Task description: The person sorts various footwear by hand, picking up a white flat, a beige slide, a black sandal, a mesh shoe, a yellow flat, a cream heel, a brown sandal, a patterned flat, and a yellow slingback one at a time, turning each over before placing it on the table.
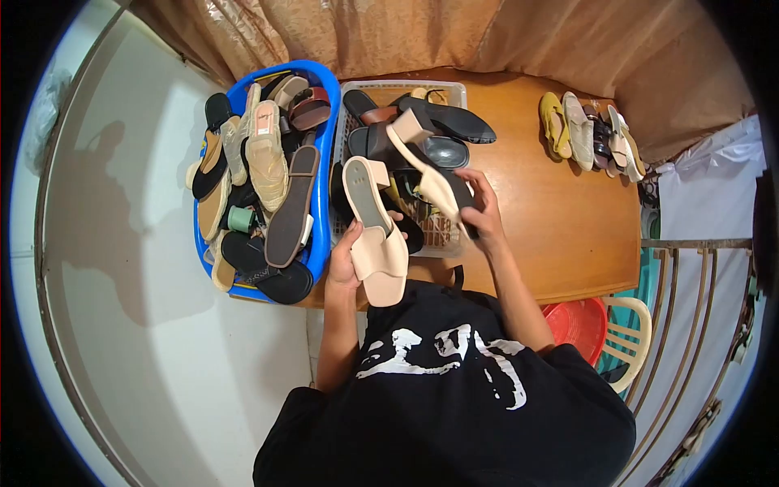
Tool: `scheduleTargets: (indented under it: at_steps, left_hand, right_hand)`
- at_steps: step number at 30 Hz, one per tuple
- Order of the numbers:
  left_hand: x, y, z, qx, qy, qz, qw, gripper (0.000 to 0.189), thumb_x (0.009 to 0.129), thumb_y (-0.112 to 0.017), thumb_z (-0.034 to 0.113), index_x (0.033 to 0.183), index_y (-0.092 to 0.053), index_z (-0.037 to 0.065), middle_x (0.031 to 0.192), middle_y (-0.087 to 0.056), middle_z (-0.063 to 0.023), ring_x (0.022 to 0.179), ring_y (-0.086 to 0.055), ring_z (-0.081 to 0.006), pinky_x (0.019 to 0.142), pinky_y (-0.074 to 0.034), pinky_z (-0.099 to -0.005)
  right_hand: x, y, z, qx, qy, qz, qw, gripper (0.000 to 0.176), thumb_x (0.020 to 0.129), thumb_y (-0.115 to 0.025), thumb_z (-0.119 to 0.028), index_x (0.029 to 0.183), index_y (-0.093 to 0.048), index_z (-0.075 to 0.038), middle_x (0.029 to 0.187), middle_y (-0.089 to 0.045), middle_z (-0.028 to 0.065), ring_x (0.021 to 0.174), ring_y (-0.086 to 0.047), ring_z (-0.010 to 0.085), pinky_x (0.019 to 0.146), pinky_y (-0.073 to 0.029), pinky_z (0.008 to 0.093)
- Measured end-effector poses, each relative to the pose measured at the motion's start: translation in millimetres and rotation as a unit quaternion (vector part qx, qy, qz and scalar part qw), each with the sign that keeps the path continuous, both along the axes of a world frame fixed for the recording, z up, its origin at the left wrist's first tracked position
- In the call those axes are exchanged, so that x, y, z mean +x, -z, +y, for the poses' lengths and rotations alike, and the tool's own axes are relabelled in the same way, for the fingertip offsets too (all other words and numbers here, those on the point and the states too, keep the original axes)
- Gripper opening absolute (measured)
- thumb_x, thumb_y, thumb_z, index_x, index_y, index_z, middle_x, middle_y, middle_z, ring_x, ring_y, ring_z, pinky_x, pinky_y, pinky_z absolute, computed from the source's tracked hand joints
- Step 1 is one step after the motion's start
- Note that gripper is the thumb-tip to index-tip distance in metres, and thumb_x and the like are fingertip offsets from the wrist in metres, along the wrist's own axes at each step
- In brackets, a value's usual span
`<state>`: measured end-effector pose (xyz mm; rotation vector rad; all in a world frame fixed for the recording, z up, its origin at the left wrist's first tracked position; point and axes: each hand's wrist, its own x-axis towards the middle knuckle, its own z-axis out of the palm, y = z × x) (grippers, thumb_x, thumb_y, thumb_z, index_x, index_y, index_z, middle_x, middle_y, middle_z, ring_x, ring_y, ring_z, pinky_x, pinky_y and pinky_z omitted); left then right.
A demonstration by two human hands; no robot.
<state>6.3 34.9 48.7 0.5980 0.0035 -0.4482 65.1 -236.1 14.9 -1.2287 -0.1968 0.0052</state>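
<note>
My left hand grips a cream block-heeled slide sandal by its side, its open toe toward me and its grey insole facing up. In my right hand is a matching cream heeled sandal, tilted on its side with the block heel pointing up and away and its dark sole toward my palm. Both sandals are over a white plastic basket of dark shoes. Among those shoes are a black flat shoe and a shiny black shoe.
To the left, a blue tub is heaped with mixed sandals and shoes. Several shoes, including a yellow pair, stand in a row at the wooden table's far right. A red basin rests on a cream chair at right.
</note>
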Motion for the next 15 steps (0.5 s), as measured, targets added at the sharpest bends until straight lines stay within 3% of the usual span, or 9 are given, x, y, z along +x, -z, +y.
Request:
scheduleTargets:
  at_steps: [3,7,8,9,13,14,15]
  left_hand:
    - [2.1,-3.0,-14.4,-0.02,0.013,-0.04,0.999,0.068,0.101,-0.053,0.043,0.152,-0.036,0.003,0.152,-0.042,-0.0267,0.129,-0.055,-0.0372,0.105,-0.051,-0.0473]
    - [4.9,-8.6,-42.1,0.053,-0.031,-0.056,0.997,0.074,0.1,-0.053,0.043,0.159,-0.026,0.007,0.16,-0.031,-0.0261,0.144,-0.039,-0.0376,0.104,-0.051,-0.0515]
    - [6.1,-8.9,-47.3,0.074,-0.031,-0.067,0.995,0.074,0.1,-0.054,0.042,0.16,-0.025,0.008,0.161,-0.031,-0.0255,0.144,-0.039,-0.037,0.105,-0.051,-0.0514]
    - [7.5,-10.6,-53.0,0.095,-0.033,-0.079,0.992,0.074,0.1,-0.054,0.041,0.16,-0.024,0.008,0.161,-0.03,-0.0248,0.145,-0.039,-0.0365,0.105,-0.051,-0.0513]
    - [9.3,-21.3,-76.0,0.112,-0.01,-0.064,0.992,0.069,0.101,-0.056,0.026,0.159,-0.025,0.004,0.162,-0.031,-0.0221,0.146,-0.036,-0.0355,0.11,-0.046,-0.0504]
    - [10.1,-20.7,-79.8,0.122,0.005,-0.058,0.991,0.065,0.101,-0.055,0.019,0.157,-0.027,0.0,0.161,-0.033,-0.0214,0.146,-0.038,-0.0366,0.112,-0.044,-0.0466]
    - [8.1,-26.3,-85.3,0.13,0.029,-0.052,0.99,0.062,0.102,-0.056,0.02,0.155,-0.032,-0.001,0.153,-0.045,-0.0179,0.136,-0.05,-0.0319,0.111,-0.045,-0.0399]
  right_hand:
    - [-50.9,2.8,-10.1,0.211,-0.011,0.177,0.961,0.083,0.079,-0.086,-0.032,0.142,-0.047,0.003,0.141,-0.055,0.0124,0.13,-0.055,0.023,0.11,-0.045,0.0357]
    - [-89.9,5.6,-27.0,0.325,-0.001,0.217,0.92,0.067,0.086,-0.081,-0.017,0.141,-0.048,0.003,0.13,-0.064,0.0123,0.113,-0.066,0.0186,0.1,-0.054,0.0316]
    - [-96.3,5.2,-30.9,0.321,0.009,0.233,0.918,0.06,0.087,-0.077,-0.01,0.139,-0.05,0.0,0.126,-0.066,0.0121,0.108,-0.068,0.0192,0.098,-0.056,0.0337]
    - [-102.3,0.6,-34.7,0.318,0.005,0.229,0.92,0.05,0.087,-0.075,-0.005,0.131,-0.053,-0.004,0.133,-0.062,0.0146,0.113,-0.067,0.0213,0.098,-0.057,0.0355]
    - [-111.4,-11.3,-40.5,0.269,-0.004,0.186,0.945,0.044,0.083,-0.074,0.001,0.119,-0.052,-0.008,0.154,-0.042,0.0194,0.135,-0.051,0.0264,0.111,-0.045,0.0385]
    - [-112.2,-12.4,-39.9,0.252,-0.003,0.168,0.953,0.044,0.082,-0.074,0.002,0.118,-0.052,-0.008,0.157,-0.038,0.0202,0.139,-0.047,0.0272,0.115,-0.041,0.039]
    - [-113.3,-14.3,-38.6,0.215,0.005,0.143,0.966,0.044,0.082,-0.074,0.003,0.117,-0.052,-0.008,0.158,-0.036,0.0205,0.14,-0.045,0.0273,0.116,-0.039,0.039]
